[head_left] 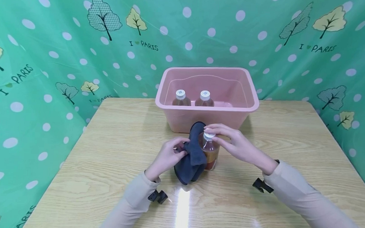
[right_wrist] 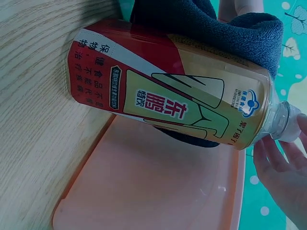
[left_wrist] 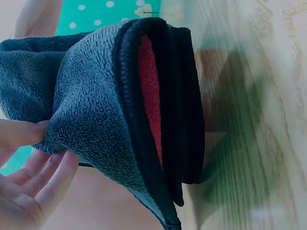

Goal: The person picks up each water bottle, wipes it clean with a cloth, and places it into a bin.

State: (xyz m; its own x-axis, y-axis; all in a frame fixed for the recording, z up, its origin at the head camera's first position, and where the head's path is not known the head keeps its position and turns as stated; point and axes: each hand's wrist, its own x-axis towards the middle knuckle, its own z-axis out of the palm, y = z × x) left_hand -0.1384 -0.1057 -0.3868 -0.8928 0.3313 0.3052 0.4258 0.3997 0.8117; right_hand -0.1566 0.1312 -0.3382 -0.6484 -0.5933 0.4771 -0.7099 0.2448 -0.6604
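In front of the pink bin stands an upright drink bottle point(head_left: 211, 155) with a white cap and a red and gold label point(right_wrist: 163, 96). My right hand point(head_left: 230, 140) grips it by the cap point(right_wrist: 289, 125), fingers and thumb around the top. A dark blue-grey cloth point(head_left: 192, 158) hangs in folds against the bottle's left side. My left hand point(head_left: 170, 154) pinches the cloth between thumb and fingers. In the left wrist view the folded cloth point(left_wrist: 96, 96) shows a black edge and a red inner face, and it hides the bottle.
The pink bin point(head_left: 207, 116) stands at the back of the wooden table point(head_left: 113, 151). Two bottles with white caps, a left bottle point(head_left: 180, 99) and a right bottle point(head_left: 205, 100), stand inside it. A green dotted curtain point(head_left: 198, 33) hangs behind and along the sides.
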